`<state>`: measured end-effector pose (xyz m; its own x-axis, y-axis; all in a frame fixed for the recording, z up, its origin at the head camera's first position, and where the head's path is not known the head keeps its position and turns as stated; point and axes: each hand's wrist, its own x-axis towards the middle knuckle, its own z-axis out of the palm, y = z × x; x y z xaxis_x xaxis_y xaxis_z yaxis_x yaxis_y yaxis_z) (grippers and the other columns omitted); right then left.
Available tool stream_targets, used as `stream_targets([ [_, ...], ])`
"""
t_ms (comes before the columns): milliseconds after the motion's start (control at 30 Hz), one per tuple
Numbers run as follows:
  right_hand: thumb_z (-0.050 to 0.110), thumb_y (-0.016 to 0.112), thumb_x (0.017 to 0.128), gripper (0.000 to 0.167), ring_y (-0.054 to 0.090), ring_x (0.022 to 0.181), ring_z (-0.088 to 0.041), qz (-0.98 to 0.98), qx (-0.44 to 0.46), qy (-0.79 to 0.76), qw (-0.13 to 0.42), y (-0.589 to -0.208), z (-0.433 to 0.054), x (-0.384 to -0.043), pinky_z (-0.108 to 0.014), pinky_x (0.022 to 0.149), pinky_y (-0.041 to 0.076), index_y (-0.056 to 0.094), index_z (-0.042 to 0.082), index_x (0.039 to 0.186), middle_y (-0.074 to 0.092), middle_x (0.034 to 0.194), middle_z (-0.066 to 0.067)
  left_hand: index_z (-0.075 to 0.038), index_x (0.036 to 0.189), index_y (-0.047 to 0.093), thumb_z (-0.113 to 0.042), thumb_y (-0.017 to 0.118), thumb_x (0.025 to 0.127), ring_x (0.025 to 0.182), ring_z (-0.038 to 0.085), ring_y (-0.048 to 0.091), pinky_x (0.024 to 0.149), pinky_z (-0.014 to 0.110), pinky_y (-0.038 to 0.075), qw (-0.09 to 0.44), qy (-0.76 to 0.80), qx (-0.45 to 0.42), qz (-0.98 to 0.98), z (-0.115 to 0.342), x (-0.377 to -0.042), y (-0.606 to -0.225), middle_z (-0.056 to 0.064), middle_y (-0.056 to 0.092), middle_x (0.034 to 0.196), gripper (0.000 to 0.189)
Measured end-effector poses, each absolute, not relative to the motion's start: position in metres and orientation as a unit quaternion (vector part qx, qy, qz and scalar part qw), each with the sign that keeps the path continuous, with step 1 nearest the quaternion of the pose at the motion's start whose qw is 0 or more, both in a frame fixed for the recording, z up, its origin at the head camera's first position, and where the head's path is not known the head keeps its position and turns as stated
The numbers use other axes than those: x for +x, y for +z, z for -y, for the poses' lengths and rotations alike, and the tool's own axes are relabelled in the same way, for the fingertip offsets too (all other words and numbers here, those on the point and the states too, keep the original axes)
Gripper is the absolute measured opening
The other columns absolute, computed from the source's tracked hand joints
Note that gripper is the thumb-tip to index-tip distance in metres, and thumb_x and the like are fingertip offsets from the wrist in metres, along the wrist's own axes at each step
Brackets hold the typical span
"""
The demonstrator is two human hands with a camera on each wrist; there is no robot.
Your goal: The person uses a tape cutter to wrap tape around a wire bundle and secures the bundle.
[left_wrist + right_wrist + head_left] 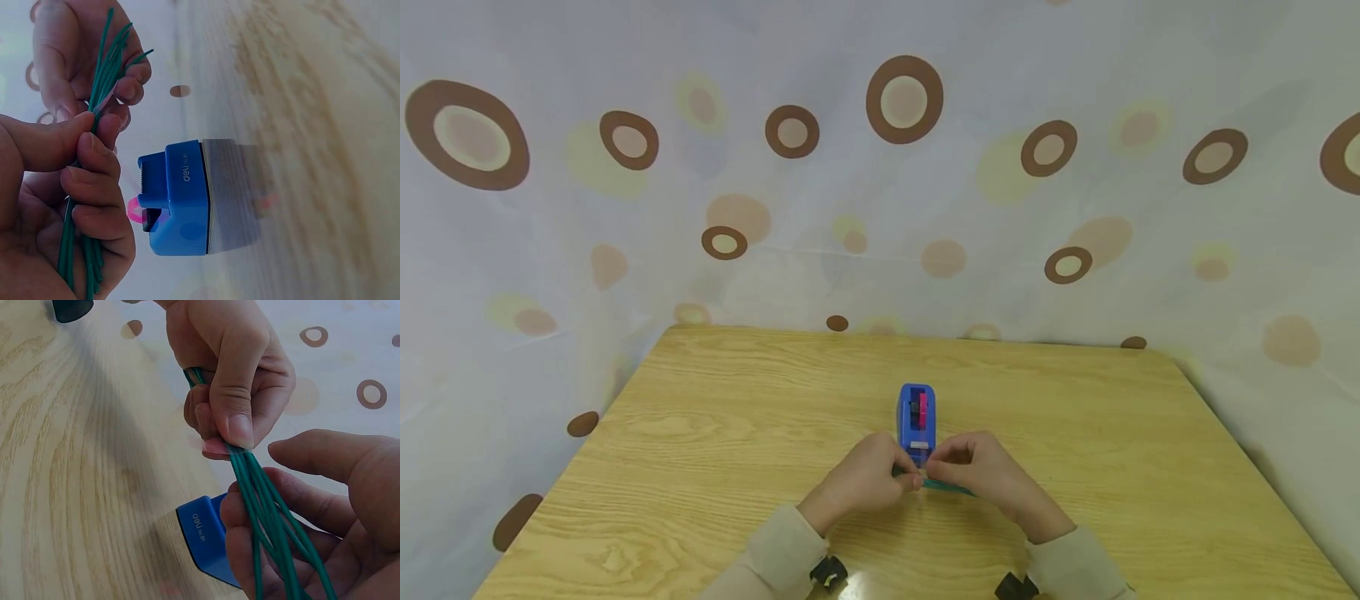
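- Above the near middle of the wooden bench (pixel 737 433), the bundle of thin green strands (pixel 269 515) is held up clear of the surface, just in front of the blue tape dispenser (pixel 917 435).
- The left hand (pixel 871 475) is clamped on the bundle, thumb pressed against the forefinger, the other fingers curled round the strands.
- The right hand (pixel 988 475) lies with thumb and fingers apart; its loosely bent fingers sit under the strands, which run across them, while the thumb stands clear.
- At the left thumb's tip, a small pinkish, see-through strip of tape (pixel 214 447) crosses the strands, with one end sticking out beyond them.
- The dispenser stands upright on the bench, its toothed cutter (pixel 142 178) at the end nearest the hands; a pink roll (pixel 923 410) sits in its hollow, and pale lettering marks its side.
- Light sleeves (pixel 786 546) cover both forearms.
- Behind the bench hangs a pale cloth (pixel 820 192) printed with brown rings and soft yellow and peach spots.
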<state>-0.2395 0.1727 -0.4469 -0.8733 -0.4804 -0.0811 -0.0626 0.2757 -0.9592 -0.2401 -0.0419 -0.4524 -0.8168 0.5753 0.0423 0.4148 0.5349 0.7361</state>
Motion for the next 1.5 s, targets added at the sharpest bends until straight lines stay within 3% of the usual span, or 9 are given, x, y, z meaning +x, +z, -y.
stream_targets([
  [533,0.007,0.073,0.089,0.011,0.069,0.083,-0.025,-0.769,-0.211,-0.566,0.208,-0.458,-0.169,-0.239,-0.029,0.072,0.056,0.071,-0.003,0.095,0.071,0.089,-0.014,-0.011,0.078,0.08,-0.01,0.072,0.088,0.051,0.004,0.044,0.047,0.02,0.034,0.1,0.387,0.261,-0.879,0.041,-0.24,-0.455,-0.013,0.06,0.062,0.013],
  [1100,0.008,0.078,0.085,0.008,0.067,0.076,-0.018,-0.804,-0.215,-0.537,0.141,-0.459,-0.161,-0.235,-0.026,0.067,0.054,0.072,0.002,0.086,0.07,0.087,-0.006,-0.012,0.079,0.08,-0.015,0.073,0.09,0.064,0.006,0.048,0.055,0.022,0.039,0.114,0.381,0.264,-0.879,0.046,-0.243,-0.452,-0.01,0.062,0.066,0.013],
  [1500,0.007,0.079,0.083,0.007,0.065,0.079,-0.016,-0.821,-0.215,-0.516,0.115,-0.458,-0.158,-0.232,-0.025,0.069,0.053,0.073,0.004,0.082,0.07,0.086,-0.003,-0.01,0.078,0.077,-0.016,0.066,0.096,0.053,0.004,0.04,0.048,0.02,0.031,0.153,0.384,0.28,-0.867,0.049,-0.246,-0.452,-0.009,0.049,0.057,0.022],
])
